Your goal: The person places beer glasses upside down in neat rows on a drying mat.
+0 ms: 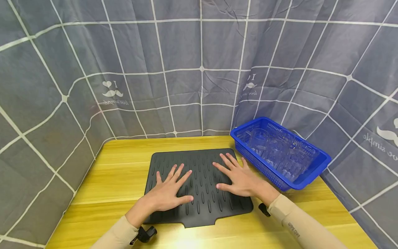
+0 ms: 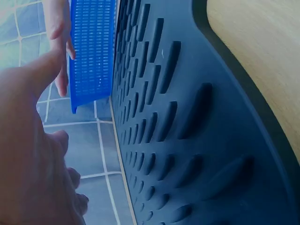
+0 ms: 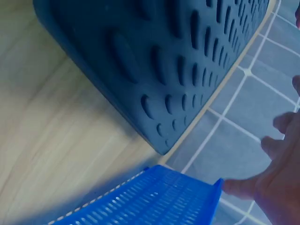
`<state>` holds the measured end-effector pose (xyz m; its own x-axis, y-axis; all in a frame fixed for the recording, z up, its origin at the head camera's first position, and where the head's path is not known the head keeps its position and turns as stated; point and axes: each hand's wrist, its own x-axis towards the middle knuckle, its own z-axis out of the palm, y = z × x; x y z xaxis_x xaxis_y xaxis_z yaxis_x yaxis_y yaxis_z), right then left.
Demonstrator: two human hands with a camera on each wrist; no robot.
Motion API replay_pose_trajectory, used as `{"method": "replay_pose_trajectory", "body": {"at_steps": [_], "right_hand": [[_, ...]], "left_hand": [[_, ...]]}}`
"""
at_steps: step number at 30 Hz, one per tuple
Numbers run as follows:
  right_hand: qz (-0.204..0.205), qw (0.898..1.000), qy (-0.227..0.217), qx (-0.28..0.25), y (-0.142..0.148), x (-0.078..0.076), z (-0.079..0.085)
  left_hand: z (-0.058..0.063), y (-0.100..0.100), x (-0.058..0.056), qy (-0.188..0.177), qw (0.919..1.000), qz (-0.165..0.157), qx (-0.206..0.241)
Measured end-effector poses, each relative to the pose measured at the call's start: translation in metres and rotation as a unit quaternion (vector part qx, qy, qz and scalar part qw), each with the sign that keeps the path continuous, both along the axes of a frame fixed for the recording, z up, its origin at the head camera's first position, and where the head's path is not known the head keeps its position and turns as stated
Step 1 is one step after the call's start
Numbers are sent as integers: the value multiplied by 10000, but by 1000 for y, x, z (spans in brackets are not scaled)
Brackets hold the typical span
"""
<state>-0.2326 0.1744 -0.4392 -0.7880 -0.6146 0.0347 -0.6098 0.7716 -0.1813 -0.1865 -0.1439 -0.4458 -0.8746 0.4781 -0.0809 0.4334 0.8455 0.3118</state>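
Both hands hover with spread fingers over a dark grey drying mat (image 1: 199,216) covered in raised oval ridges. My left hand (image 1: 168,194) is above the mat's left half, palm down and holding nothing. Over the right half is my right hand (image 1: 240,178), its fingers also spread and nothing in them. Both wrist views show a gap between each hand and the ridged surface. To the right of the mat stands a blue plastic basket (image 1: 258,156) with perforated walls. Several clear glass mugs (image 1: 275,152) lie inside it.
The mat lies on a yellow wood-grain table (image 1: 115,173). A grey curtain (image 1: 180,86) with white grid lines surrounds the back and sides. A black wrist strap device (image 1: 146,234) sits at the left wrist, another (image 1: 264,209) at the right.
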Motion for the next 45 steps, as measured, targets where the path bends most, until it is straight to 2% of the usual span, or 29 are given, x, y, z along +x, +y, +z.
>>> {"method": "replay_pose_trajectory", "body": {"at_steps": [6, 12, 19, 27, 32, 38, 41, 45], "right_hand": [[89, 9992, 392, -51, 6, -8, 8], [315, 9950, 891, -320, 13, -15, 16], [271, 9914, 912, -902, 29, -35, 45], [-206, 9945, 550, -869, 48, -54, 75], [-157, 9934, 622, -947, 58, -71, 85], [-118, 9924, 663, -1032, 69, -96, 97], [-291, 9917, 523, -1139, 74, -105, 101], [-744, 9882, 77, -1338, 82, -112, 105]], "left_hand": [[-1, -3, -4, 229, 9995, -40, 228], [-2, -5, -7, 743, 9963, 35, 440], [3, -5, -8, 1169, 9912, 241, 577], [0, -7, -6, 1038, 9918, 355, 652], [-2, -8, -5, 989, 9920, 353, 699], [-1, -10, -6, 777, 9913, 420, 973], [0, -13, -6, 658, 9908, 452, 1089], [-3, -15, -6, 522, 9904, 531, 1167]]}}
